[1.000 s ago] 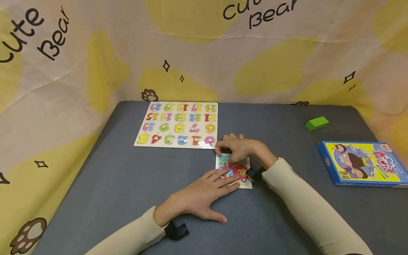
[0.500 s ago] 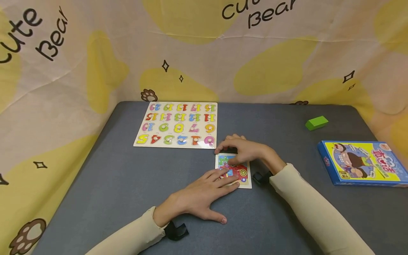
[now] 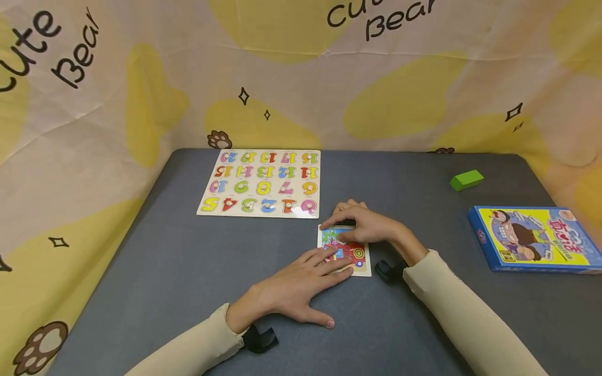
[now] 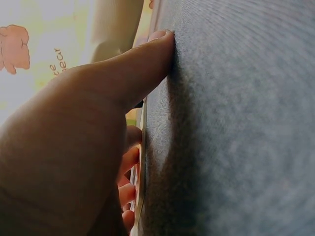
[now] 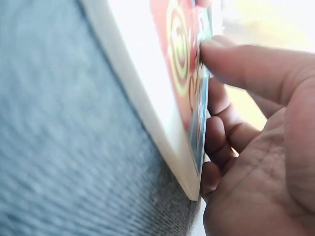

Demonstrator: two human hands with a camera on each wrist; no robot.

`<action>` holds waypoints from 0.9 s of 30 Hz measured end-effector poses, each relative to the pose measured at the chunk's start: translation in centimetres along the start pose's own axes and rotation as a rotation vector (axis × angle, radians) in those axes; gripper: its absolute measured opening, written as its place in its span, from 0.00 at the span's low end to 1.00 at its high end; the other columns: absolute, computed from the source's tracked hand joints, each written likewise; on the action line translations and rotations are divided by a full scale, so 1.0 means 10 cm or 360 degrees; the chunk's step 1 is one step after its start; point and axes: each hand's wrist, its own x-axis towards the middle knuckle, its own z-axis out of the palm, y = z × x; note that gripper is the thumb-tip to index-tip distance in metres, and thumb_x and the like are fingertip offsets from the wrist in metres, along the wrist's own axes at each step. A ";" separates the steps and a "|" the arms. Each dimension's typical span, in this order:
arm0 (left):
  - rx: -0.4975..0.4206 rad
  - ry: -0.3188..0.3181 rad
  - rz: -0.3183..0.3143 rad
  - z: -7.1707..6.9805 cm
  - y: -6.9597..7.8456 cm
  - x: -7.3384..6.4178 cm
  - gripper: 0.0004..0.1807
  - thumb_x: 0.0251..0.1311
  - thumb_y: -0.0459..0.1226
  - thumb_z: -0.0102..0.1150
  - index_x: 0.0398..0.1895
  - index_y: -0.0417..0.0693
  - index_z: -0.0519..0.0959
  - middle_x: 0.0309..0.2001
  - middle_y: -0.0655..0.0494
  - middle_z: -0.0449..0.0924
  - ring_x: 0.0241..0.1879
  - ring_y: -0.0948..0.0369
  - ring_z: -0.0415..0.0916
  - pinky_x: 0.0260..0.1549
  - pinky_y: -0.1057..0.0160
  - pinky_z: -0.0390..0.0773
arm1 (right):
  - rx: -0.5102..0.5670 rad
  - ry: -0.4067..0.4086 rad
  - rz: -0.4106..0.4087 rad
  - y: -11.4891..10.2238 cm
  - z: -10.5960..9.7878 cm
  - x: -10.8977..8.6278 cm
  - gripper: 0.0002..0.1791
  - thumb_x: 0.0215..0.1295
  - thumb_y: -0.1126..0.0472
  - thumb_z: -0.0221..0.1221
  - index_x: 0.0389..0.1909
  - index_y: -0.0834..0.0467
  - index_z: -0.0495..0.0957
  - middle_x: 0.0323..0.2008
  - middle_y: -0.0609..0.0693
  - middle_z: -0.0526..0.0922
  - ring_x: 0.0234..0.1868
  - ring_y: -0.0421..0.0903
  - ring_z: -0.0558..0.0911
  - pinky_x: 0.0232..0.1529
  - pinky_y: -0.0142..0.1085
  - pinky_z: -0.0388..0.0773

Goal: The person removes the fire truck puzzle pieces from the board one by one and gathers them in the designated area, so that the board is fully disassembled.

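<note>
Seeing grey table (image 3: 197, 292), number board (image 3: 254, 180) near far edge, blue-edged box (image 3: 531, 237) at right. Left hand (image 3: 298, 290), fingers straight, apart, across small picture board (image 3: 360, 251) lying mid-table; right hand (image 3: 371, 223) clamped on its far edge, thumb on face. Green block (image 3: 467, 180) beyond box.

Frame centre: two hands (image 3: 298, 290), one picture card (image 3: 359, 254). Upper middle: one number board (image 3: 275, 187). Right: one block (image 3: 467, 180), one box (image 3: 536, 240).

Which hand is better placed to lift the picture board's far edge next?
Probably the right hand: its thumb is on the picture board near the far edge, fingers curled at that edge. The left hand lies spread across the nearer part.
</note>
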 end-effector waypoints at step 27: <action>-0.0057 -0.0033 -0.0001 0.01 -0.01 0.00 0.55 0.59 0.69 0.59 0.83 0.58 0.50 0.83 0.63 0.46 0.84 0.55 0.35 0.80 0.50 0.43 | -0.0104 0.0095 -0.0008 -0.12 0.06 0.00 0.20 0.60 0.63 0.69 0.54 0.47 0.86 0.45 0.43 0.83 0.48 0.45 0.70 0.50 0.44 0.56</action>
